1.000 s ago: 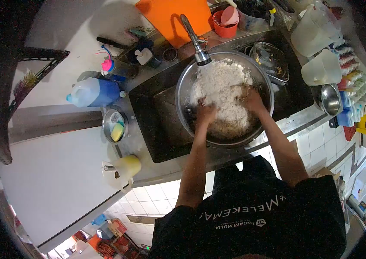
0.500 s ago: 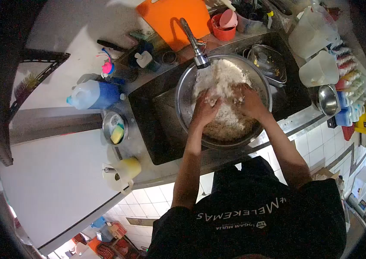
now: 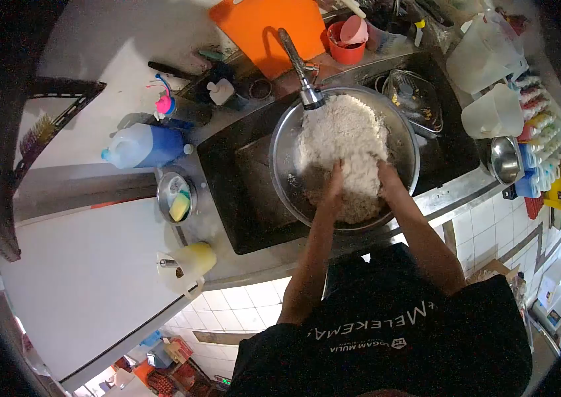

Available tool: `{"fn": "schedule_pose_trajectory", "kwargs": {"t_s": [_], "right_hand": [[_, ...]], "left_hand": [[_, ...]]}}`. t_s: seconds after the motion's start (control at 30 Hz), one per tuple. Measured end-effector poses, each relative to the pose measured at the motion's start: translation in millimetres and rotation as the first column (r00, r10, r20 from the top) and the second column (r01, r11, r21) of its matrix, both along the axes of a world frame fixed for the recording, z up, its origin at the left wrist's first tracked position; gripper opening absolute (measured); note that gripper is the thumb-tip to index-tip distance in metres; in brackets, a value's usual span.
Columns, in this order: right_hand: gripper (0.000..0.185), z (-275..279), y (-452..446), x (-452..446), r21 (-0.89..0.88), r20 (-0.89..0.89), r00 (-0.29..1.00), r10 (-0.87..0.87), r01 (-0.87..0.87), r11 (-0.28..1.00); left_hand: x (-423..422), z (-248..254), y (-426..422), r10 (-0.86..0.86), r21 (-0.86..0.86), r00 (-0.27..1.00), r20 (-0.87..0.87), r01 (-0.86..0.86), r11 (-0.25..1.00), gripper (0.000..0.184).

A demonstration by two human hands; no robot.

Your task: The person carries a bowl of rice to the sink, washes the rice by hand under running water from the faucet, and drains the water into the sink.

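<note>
A wide steel bowl (image 3: 278,152) sits over the dark sink, holding a heap of wet white grains (image 3: 353,129) that look like rice. My left hand (image 3: 333,185) is in the near half of the bowl, its fingers blurred and partly sunk in the grains. Across from it, my right hand (image 3: 389,180) reaches in at the right side of the heap, with its fingertips hidden among the grains. The metal faucet head (image 3: 311,98) hangs over the bowl's far left rim. Whether water runs from it I cannot tell.
Around the bowl is the dark sink (image 3: 240,218), with a strainer basket (image 3: 413,99) at its right. An orange cutting board (image 3: 270,33) and red cup (image 3: 345,51) stand behind. To the left are a blue liquid jug (image 3: 148,145), a sponge bowl (image 3: 176,197) and a yellowish pitcher (image 3: 197,258).
Both hands have drawn back toward me from the middle of the heap to its near part. The grains now look more gathered, heaped toward the far side.
</note>
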State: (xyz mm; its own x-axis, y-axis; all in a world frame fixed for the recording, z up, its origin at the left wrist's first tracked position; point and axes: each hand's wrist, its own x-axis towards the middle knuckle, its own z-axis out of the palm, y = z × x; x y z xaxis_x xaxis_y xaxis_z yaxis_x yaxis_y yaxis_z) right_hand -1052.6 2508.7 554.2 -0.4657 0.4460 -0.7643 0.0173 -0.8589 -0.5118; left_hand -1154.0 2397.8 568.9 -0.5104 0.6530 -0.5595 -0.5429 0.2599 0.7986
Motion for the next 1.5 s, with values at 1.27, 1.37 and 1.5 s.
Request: {"fn": "schedule_pose_trajectory", "kwargs": {"t_s": [1.27, 1.37, 1.5], "right_hand": [[0.042, 29, 32, -61, 0.798, 0.585, 0.534, 0.61, -0.512, -0.318], [0.043, 41, 20, -12, 0.688, 0.725, 0.489, 0.484, -0.494, -0.531], [0.056, 34, 43, 0, 0.541, 0.838, 0.457, 0.3, -0.615, -0.574]], "left_hand": [[-103, 18, -3, -0.576, -0.201, 0.731, -0.366, 0.542, 0.816, 0.053], [-86, -14, -34, -0.564, -0.086, 0.605, -0.562, 0.636, 0.767, 0.053], [-78, -22, -37, -0.376, -0.046, 0.742, -0.555, 0.424, 0.904, 0.065]]}}
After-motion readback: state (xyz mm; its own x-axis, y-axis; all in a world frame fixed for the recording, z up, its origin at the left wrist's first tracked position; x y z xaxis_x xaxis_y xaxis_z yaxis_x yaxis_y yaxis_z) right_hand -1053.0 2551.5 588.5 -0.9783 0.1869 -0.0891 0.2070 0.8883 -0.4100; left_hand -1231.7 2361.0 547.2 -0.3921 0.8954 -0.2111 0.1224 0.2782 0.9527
